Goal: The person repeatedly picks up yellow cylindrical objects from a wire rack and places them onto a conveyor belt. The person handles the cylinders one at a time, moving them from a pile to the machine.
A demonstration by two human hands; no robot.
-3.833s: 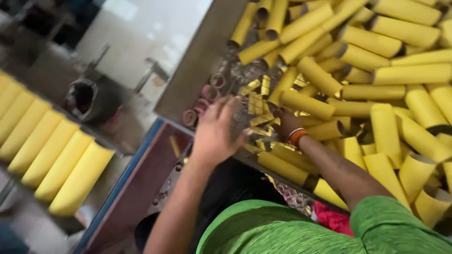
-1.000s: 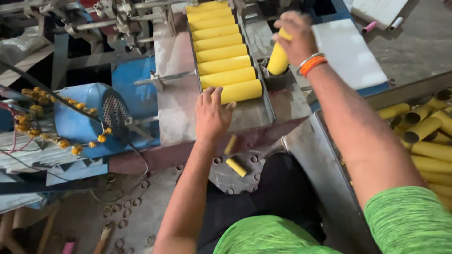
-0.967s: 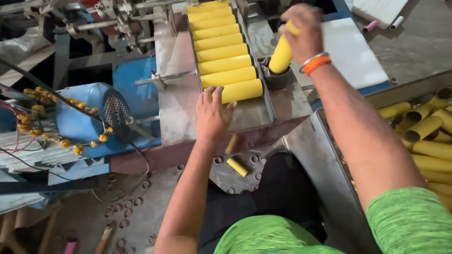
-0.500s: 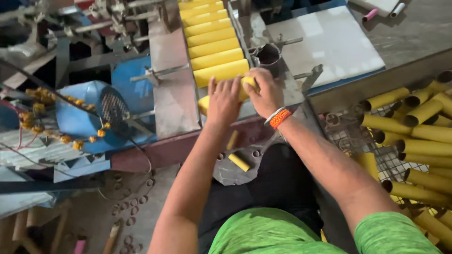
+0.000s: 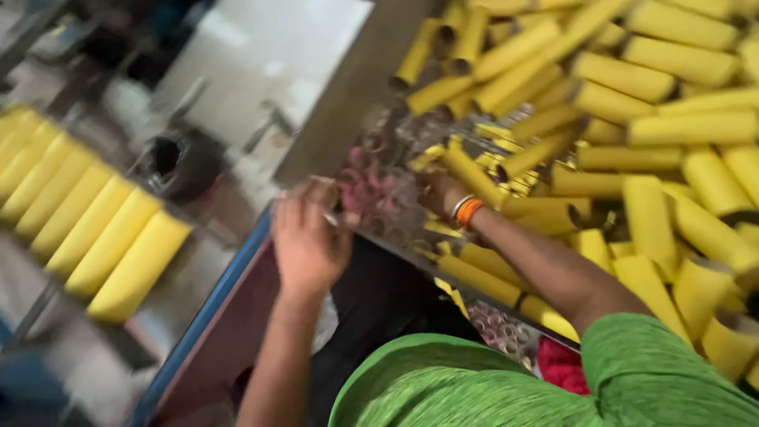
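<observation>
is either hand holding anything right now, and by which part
Cannot be told: the frame is blurred. The right hand reaches among the yellow tubes; the left hand rests at the bin's edge.

Both arms stretched fwd. Left hand [image 5: 307, 241] palm-down, fingers loosely curled. Right hand [image 5: 439, 192] reaches further, orange wrist bands [image 5: 466, 211].

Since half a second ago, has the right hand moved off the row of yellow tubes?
Yes. The right hand left the row of yellow tubes on the machine and now reaches rightward into the bin of loose yellow tubes.

Six yellow tubes [image 5: 103, 237] in row
</observation>
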